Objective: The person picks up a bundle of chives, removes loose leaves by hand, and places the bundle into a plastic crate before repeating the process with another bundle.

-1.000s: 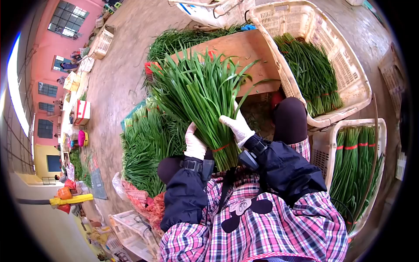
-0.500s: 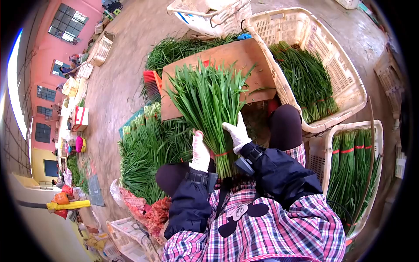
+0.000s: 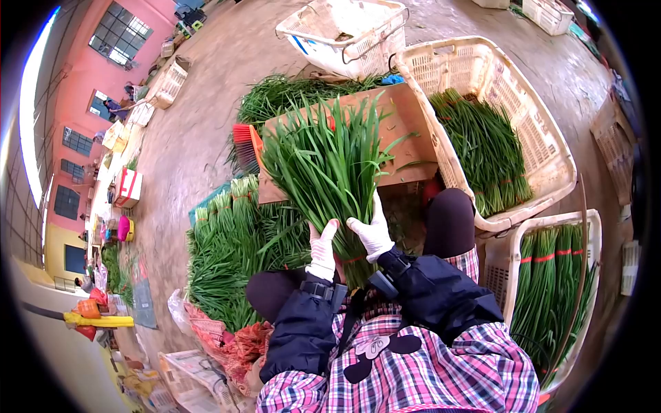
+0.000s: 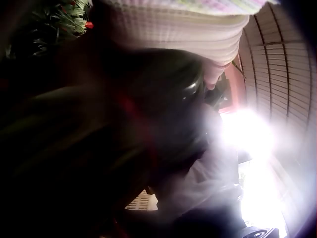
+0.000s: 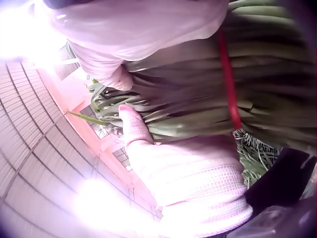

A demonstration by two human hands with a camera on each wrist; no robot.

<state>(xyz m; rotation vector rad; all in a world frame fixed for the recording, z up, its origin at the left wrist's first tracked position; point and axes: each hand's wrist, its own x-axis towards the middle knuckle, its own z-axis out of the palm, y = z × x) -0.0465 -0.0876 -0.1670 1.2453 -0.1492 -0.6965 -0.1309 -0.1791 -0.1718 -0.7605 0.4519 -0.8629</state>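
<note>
Both white-gloved hands hold a large bunch of long green chives (image 3: 323, 162), leaf tips pointing away from the body. My left hand (image 3: 321, 253) grips its left side, and my right hand (image 3: 373, 233) grips the right, thumbs close together on top of the stalks. A red band (image 5: 229, 79) circles the bunch nearer its cut ends, below the hands. In the right wrist view, gloved fingers wrap the stalks from both sides. The left wrist view is dark and blurred, its bunch barely visible.
A brown board (image 3: 406, 127) lies ahead, beside a red brush (image 3: 244, 141). Loose chives (image 3: 224, 268) are heaped at left. At right stand a large crate (image 3: 551, 138) with chives and a smaller crate (image 3: 513, 258) of banded bunches. Another white crate (image 3: 344, 51) stands behind.
The bunch has swung from leaning left to more upright. My left hand has shifted slightly down and right, its thumb coming nearer the right thumb. Both hands keep hold.
</note>
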